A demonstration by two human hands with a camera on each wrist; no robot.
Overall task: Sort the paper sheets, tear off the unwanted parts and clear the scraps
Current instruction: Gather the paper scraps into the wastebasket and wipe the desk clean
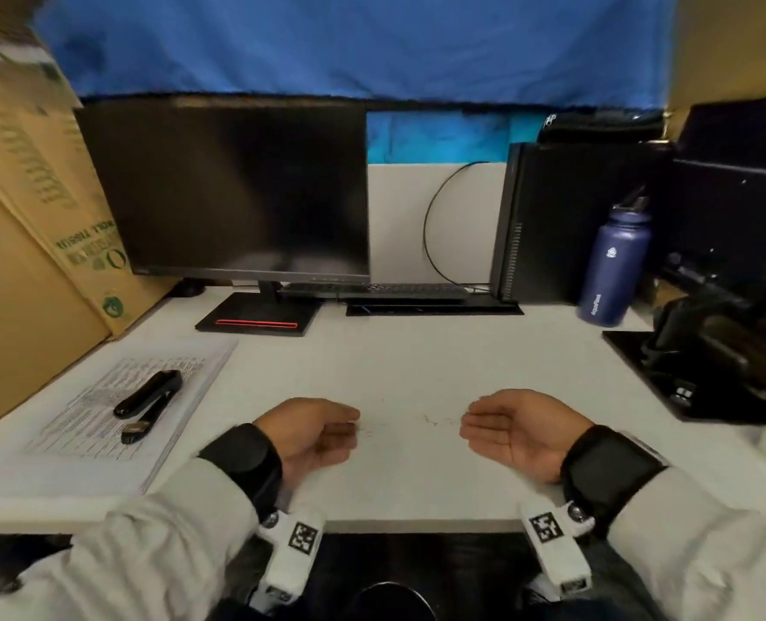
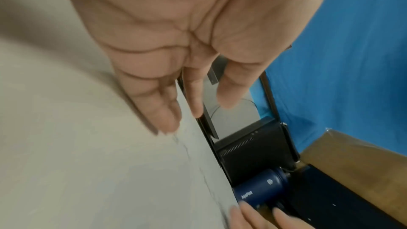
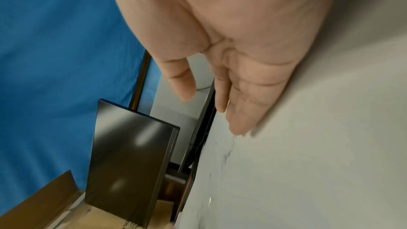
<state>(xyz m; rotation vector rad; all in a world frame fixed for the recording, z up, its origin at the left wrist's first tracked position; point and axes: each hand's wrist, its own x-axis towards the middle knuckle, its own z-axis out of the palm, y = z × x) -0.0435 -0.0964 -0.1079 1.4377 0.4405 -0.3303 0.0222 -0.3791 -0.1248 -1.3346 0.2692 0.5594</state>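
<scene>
Printed paper sheets [image 1: 103,423] lie flat at the left of the white desk [image 1: 417,360], with a black stapler [image 1: 148,393] resting on top of them. My left hand [image 1: 323,430] rests on its edge on the desk near the front, palm turned inward, fingers relaxed and holding nothing. My right hand [image 1: 502,425] mirrors it a short way to the right, palm inward, also empty. In the left wrist view my left hand [image 2: 189,107] shows straight fingers. The right wrist view shows my right hand [image 3: 211,111] the same way. Faint pen marks [image 1: 417,421] lie on the desk between the hands.
A dark monitor [image 1: 238,190] stands at the back left, with a keyboard [image 1: 381,290] behind its base. A black computer tower [image 1: 565,221] and a blue bottle [image 1: 614,266] stand at the back right. Cardboard boxes [image 1: 27,226] line the left side. Black equipment [image 1: 708,342] fills the right.
</scene>
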